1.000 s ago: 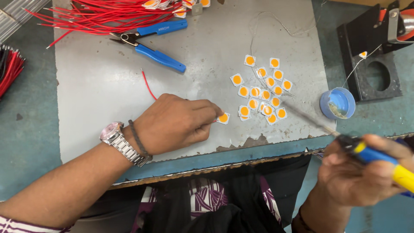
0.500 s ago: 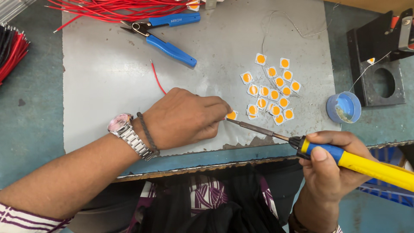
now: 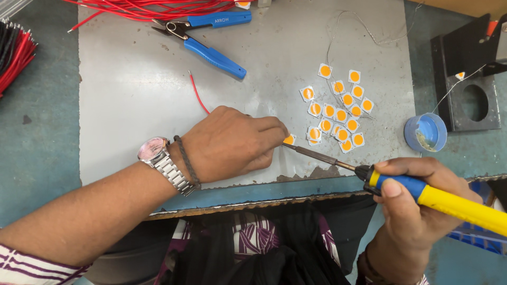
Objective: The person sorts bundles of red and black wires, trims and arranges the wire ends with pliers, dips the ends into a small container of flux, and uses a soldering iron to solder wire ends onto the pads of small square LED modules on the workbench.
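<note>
My left hand [image 3: 232,142] rests on the grey metal sheet [image 3: 132,105], fingers pressed down on a small white square chip with an orange centre [image 3: 289,140] and on a thin red wire [image 3: 198,95] that runs under the palm. My right hand [image 3: 412,211] grips a soldering iron with a blue and yellow handle [image 3: 438,198]. Its metal tip [image 3: 288,146] reaches the held chip at my left fingertips. Several more orange-centred chips [image 3: 340,108] lie scattered just right of the left hand.
Blue-handled cutters [image 3: 211,50] and a bundle of red wires [image 3: 153,8] lie at the sheet's far edge. A small blue pot [image 3: 425,132] sits to the right, beside a black stand [image 3: 467,89] with solder wire. More red and black wires [image 3: 13,58] lie far left.
My right hand has brought the soldering iron in from the right until its tip meets the chip under my left fingers. The left hand has stayed on the chip.
</note>
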{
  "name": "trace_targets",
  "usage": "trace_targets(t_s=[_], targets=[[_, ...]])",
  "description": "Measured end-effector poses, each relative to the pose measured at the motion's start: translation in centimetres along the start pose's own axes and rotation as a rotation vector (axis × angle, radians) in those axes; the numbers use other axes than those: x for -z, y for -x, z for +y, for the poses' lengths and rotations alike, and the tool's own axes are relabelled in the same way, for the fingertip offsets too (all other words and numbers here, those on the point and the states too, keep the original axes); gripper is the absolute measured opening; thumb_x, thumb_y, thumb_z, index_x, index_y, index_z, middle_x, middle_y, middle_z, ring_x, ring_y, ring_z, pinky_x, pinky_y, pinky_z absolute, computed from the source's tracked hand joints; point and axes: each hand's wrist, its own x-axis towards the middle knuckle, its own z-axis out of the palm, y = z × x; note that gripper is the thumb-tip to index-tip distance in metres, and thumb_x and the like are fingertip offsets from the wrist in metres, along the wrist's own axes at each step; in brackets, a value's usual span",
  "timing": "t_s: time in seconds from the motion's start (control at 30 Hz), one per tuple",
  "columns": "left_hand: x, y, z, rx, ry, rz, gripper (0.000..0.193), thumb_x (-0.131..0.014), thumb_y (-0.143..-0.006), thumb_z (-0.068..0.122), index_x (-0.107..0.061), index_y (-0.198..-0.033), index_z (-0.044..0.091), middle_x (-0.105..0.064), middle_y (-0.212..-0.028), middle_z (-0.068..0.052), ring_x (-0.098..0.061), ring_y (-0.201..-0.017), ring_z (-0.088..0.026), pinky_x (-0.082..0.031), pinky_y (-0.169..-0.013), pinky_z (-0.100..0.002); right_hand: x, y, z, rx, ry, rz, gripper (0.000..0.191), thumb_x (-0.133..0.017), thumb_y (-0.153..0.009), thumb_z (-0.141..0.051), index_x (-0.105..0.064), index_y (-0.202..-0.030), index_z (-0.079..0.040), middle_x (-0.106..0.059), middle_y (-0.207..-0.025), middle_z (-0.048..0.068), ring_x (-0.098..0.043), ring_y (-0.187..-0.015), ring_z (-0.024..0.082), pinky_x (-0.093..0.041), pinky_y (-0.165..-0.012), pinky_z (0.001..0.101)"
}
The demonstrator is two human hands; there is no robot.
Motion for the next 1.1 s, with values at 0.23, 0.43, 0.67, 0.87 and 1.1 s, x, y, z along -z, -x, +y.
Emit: trace_targets(t_s=[0.23,0.43,0.67,0.87,1.1], targets=[[0.0,-0.1,0.0,-0.005,0.05,0.029,0.02,-0.065,-0.086,0.014,-0.066,-0.104,0.005,-0.071,-0.108,-0.003,-0.068,-0.066,-0.029,-0.051,-0.058,-0.044,-1.0,-0.3,-2.1,0.225,0.138,-0.053,0.029,-0.077,-0.093,-0.024,-0.061,-0.097,0.0,-0.071,-0.089,0.011,-0.07,-0.074,0.017,-0.057,-0.074,0.021],[0.1,-0.1,0.1,0.02,0.068,-0.001,0.02,-0.064,-0.085,0.013,-0.066,-0.103,0.004,-0.071,-0.11,-0.003,-0.067,-0.068,-0.03,-0.051,-0.059,-0.045,-0.9,0.5,-2.1,0.152,0.205,0.016,0.02,-0.076,-0.092,-0.017,-0.068,-0.101,-0.001,-0.07,-0.09,0.014,-0.065,-0.075,0.018,-0.052,-0.074,0.0224],[0.3,-0.1,0.2,0.024,0.072,-0.007,0.019,-0.064,-0.084,0.013,-0.065,-0.1,0.004,-0.071,-0.109,-0.004,-0.067,-0.068,-0.032,-0.05,-0.06,-0.046,-0.5,1.9,0.0,0.199,0.13,0.029,0.031,-0.077,-0.1,-0.013,-0.05,-0.112,-0.002,-0.072,-0.101,0.014,-0.064,-0.084,0.015,-0.053,-0.083,0.0228],[0.3,-0.2,0.1,0.016,0.075,-0.011,0.017,-0.065,-0.084,0.013,-0.065,-0.098,0.004,-0.07,-0.109,-0.005,-0.067,-0.069,-0.032,-0.051,-0.061,-0.046,-0.7,1.1,-0.3,0.21,0.134,-0.015,0.035,-0.079,-0.099,-0.014,-0.05,-0.114,-0.002,-0.073,-0.098,0.015,-0.068,-0.081,0.018,-0.057,-0.081,0.0235],[0.2,-0.2,0.2,0.031,0.088,-0.02,0.017,-0.064,-0.083,0.012,-0.065,-0.098,0.004,-0.07,-0.109,-0.004,-0.067,-0.07,-0.031,-0.051,-0.061,-0.045,-1.1,-0.7,-2.5,0.186,0.208,-0.077,0.023,-0.077,-0.086,-0.019,-0.066,-0.095,0.0,-0.072,-0.085,0.013,-0.07,-0.07,0.018,-0.056,-0.07,0.0235]])
